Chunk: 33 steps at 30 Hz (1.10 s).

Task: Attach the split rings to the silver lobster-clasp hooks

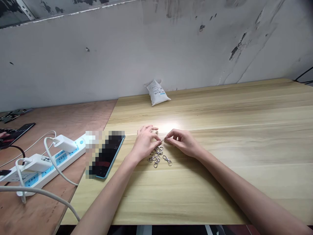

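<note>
A small silver piece of metal (pixel 163 140), which looks like one of the keychain clasps, spans the gap between my two hands. My left hand (pixel 146 140) pinches one end of it between thumb and index finger, with the other fingers spread above the table. On the opposite end, the thumb and index finger of my right hand (pixel 182 141) are closed; the fingers cover most of the piece. Just below my left fingertips lies a small pile of silver keychain clasps with rings (pixel 156 158). One separate clasp (pixel 167 160) rests to the right of that pile.
A white plastic packet (pixel 157 93) with a label leans near the wall. Left of my forearm lies a phone (pixel 109 156), partly blurred out. A white power strip (pixel 61 161) with chargers and cables occupies the reddish table (pixel 80 114). At the far left edge, another person's fingers (pixel 3 134) show.
</note>
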### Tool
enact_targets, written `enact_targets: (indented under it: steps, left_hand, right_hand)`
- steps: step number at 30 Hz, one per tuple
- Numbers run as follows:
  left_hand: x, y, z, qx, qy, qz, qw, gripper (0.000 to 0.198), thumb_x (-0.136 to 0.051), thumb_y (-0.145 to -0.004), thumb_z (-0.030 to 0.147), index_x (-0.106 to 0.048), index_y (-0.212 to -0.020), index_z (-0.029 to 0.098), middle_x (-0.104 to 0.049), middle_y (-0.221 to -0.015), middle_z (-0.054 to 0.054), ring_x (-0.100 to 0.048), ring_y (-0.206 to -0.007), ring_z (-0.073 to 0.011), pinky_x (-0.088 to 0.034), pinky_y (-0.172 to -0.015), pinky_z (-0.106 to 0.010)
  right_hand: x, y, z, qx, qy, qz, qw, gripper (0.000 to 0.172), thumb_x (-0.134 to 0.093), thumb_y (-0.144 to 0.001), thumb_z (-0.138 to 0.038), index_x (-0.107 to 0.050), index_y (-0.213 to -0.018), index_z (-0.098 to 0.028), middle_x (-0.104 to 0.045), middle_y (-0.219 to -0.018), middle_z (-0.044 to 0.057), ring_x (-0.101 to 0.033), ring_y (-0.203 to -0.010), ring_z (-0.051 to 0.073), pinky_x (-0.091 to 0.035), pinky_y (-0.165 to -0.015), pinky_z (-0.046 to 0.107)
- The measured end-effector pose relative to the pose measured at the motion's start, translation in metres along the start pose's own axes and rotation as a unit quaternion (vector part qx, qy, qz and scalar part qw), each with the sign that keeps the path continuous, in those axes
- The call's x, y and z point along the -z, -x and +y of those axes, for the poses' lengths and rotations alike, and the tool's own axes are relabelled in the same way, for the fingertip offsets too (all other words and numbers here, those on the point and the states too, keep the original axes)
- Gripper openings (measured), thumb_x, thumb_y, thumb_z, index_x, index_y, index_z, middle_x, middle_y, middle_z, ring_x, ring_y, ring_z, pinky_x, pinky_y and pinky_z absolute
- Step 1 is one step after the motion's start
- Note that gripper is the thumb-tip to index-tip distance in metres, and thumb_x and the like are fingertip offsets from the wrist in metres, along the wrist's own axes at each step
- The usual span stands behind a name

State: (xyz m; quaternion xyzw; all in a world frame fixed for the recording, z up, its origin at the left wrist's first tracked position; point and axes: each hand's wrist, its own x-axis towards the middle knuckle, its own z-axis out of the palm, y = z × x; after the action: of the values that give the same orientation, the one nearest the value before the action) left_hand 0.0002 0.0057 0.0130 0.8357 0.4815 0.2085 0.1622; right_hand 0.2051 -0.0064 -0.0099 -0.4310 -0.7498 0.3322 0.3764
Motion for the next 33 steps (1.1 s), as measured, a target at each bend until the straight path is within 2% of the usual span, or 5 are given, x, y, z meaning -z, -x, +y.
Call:
enact_targets:
  steps: [14,20,24,28,33]
  left_hand:
    - [-0.0011,0.0005,0.0007,-0.03,-0.012,0.009,0.999,0.01,-0.072,-0.08,0.025,-0.074,-0.07,0.025,-0.063,-0.126,-0.003,-0.044,-0.127,-0.0317,-0.03,-0.105,-0.059]
    - [-0.0011,0.0015,0.0012,-0.043,-0.007,0.009,0.999,0.01,-0.071,-0.081,0.025,-0.074,-0.071,0.025,-0.064,-0.125,-0.003,-0.044,-0.127,-0.0315,-0.029,-0.105,-0.061]
    - [-0.0023,0.0018,0.0012,-0.044,-0.018,0.011,0.999,0.011,-0.07,-0.081,0.025,-0.073,-0.07,0.024,-0.064,-0.124,-0.004,-0.044,-0.128,-0.0309,-0.027,-0.107,-0.061]
    - [-0.0029,0.0015,0.0006,-0.046,-0.028,0.011,0.998,0.013,-0.069,-0.082,0.025,-0.072,-0.07,0.023,-0.064,-0.124,-0.004,-0.044,-0.128,-0.0305,-0.026,-0.107,-0.06]
    - [-0.0028,0.0006,0.0,-0.049,-0.033,0.005,0.998,0.011,-0.07,-0.082,0.024,-0.072,-0.07,0.023,-0.063,-0.125,-0.003,-0.043,-0.129,-0.0298,-0.027,-0.108,-0.058]
  right_hand:
    - [-0.0035,-0.0005,0.002,0.0,0.01,0.002,1.0,0.018,-0.062,-0.088,-0.033,-0.07,-0.086,-0.018,-0.061,-0.062,-0.001,-0.046,-0.052,0.009,-0.035,-0.051,0.022]
    - [-0.0066,-0.0011,0.0059,0.033,0.013,0.0,0.999,0.014,-0.061,-0.089,-0.03,-0.069,-0.086,-0.019,-0.069,-0.079,0.003,-0.05,-0.056,0.009,-0.04,-0.055,0.023]
    - [-0.0057,-0.0017,0.0072,0.065,0.011,-0.005,0.998,0.015,-0.061,-0.089,-0.031,-0.069,-0.084,-0.019,-0.069,-0.088,0.005,-0.052,-0.058,0.01,-0.042,-0.056,0.024]
    - [-0.0057,-0.0013,0.006,0.082,0.028,0.008,0.996,0.014,-0.061,-0.089,-0.029,-0.07,-0.083,-0.019,-0.067,-0.085,0.005,-0.052,-0.06,0.01,-0.041,-0.057,0.025]
    - [-0.0071,-0.001,0.0013,0.066,0.009,0.02,0.998,0.012,-0.063,-0.087,-0.027,-0.07,-0.081,-0.019,-0.066,-0.077,0.002,-0.052,-0.06,0.01,-0.04,-0.056,0.023]
